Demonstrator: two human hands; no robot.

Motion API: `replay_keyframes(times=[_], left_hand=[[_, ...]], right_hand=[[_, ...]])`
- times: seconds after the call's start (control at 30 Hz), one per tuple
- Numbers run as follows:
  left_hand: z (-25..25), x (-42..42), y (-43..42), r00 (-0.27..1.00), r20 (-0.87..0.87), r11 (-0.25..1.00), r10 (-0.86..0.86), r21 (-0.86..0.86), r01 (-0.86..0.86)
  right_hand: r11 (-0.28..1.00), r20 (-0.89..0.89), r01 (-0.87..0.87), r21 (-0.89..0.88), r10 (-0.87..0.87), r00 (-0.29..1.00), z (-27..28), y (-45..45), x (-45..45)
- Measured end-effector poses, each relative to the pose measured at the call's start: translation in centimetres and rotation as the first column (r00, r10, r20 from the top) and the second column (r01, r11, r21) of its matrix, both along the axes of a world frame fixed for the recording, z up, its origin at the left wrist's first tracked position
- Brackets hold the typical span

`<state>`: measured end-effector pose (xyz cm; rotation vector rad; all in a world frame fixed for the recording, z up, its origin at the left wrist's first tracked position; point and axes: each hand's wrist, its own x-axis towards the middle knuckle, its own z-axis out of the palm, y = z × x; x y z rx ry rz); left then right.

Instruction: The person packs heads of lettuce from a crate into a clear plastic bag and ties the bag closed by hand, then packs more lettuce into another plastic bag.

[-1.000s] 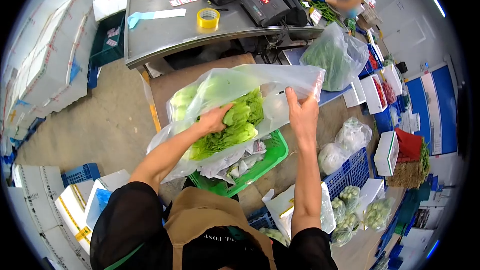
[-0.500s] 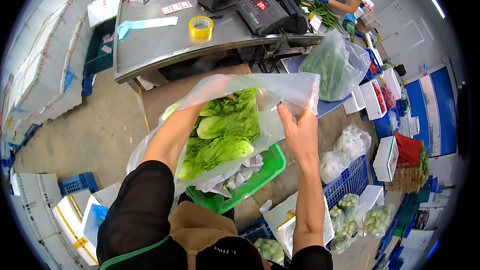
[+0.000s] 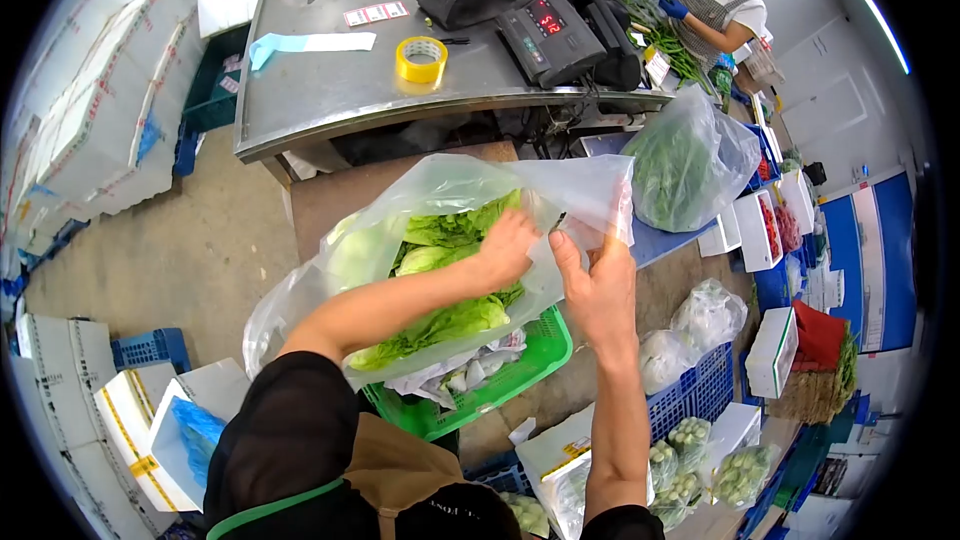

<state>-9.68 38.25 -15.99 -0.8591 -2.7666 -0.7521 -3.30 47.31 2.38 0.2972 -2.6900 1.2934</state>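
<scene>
A large translucent plastic bag (image 3: 400,195) stands wide open in front of me, with several heads of green leafy lettuce (image 3: 435,258) lying in it. My left hand (image 3: 508,248) is inside the bag at the right end of the lettuce, fingers bent and together. Its fingertips are partly hidden, so what they hold, if anything, does not show. My right hand (image 3: 603,295) grips the bag's right rim, thumb inside and fingers behind the film. Below the bag sits a green plastic basket (image 3: 520,372) containing crumpled plastic and pale produce.
Ahead is a metal table (image 3: 310,90) with yellow tape (image 3: 420,60) and a scale (image 3: 550,35). A filled bag of greens (image 3: 685,165) stands at right. Blue crates (image 3: 690,395) and bagged vegetables (image 3: 745,470) are lower right; white boxes (image 3: 95,130) line the left. A co-worker (image 3: 715,15) handles greens.
My left hand has moved right and toward me, from the bag's far side across the lettuce. My right hand keeps the rim. The scale's red digits differ, and the view has shifted slightly.
</scene>
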Motion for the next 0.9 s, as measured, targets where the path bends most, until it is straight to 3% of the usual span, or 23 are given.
replay_keyframes(times=[0.07, 0.1, 0.13, 0.2, 0.3, 0.4, 0.63, 0.7, 0.8, 0.9], left_hand=[[-2.6, -3.0, 0.8, 0.905, -0.425, 0.994, 0.008, 0.104, 0.04], [-3.3, -4.2, 0.1, 1.0, -0.02, 0.967, -0.018, 0.255, 0.022], [-3.3, -5.0, -0.6, 0.985, 0.171, 0.952, -0.033, 0.306, -0.022], [-3.5, -6.4, -1.9, 0.956, 0.288, 0.962, -0.06, 0.273, -0.022], [-3.6, -8.3, -4.0, 0.96, 0.278, 0.988, -0.035, 0.156, -0.009], [-4.3, -10.4, -5.8, 0.957, 0.29, 0.997, 0.002, 0.07, -0.023], [-4.0, -11.4, -7.7, 0.959, 0.284, 1.0, 0.01, 0.006, -0.012], [-3.4, -10.8, -7.9, 0.969, 0.249, 1.0, 0.009, -0.005, -0.008], [-3.1, -10.4, -7.7, 0.992, 0.128, 1.0, -0.003, -0.02, 0.006], [-3.9, -8.7, -8.6, 0.998, -0.069, 1.0, 0.006, 0.007, -0.005]], right_hand=[[1.0, -0.031, 0.011, -0.021, -0.011, 0.999, 0.2, -0.4, 0.5], [0.999, -0.047, 0.014, -0.031, -0.016, 0.999, 0.4, -0.5, 0.6], [1.0, -0.045, 0.025, -0.01, -0.026, 0.999, 0.6, -0.6, 0.6], [0.998, -0.029, 0.053, 0.033, -0.052, 0.998, 1.1, -0.3, 1.0], [0.988, 0.053, 0.141, 0.066, -0.145, 0.988, 0.9, 0.5, 1.1], [0.957, -0.176, 0.144, 0.251, -0.101, 0.979, -1.7, 1.7, 0.7], [0.983, 0.027, 0.027, 0.183, -0.033, 0.999, -1.5, 1.8, 0.8], [0.989, 0.135, -0.044, 0.141, 0.025, 0.99, -1.7, 1.9, 1.2], [0.993, 0.055, -0.055, 0.108, 0.049, 0.997, -2.3, 1.8, 2.1], [0.992, 0.135, -0.049, 0.116, 0.033, 0.99, -3.8, 2.5, 2.9]])
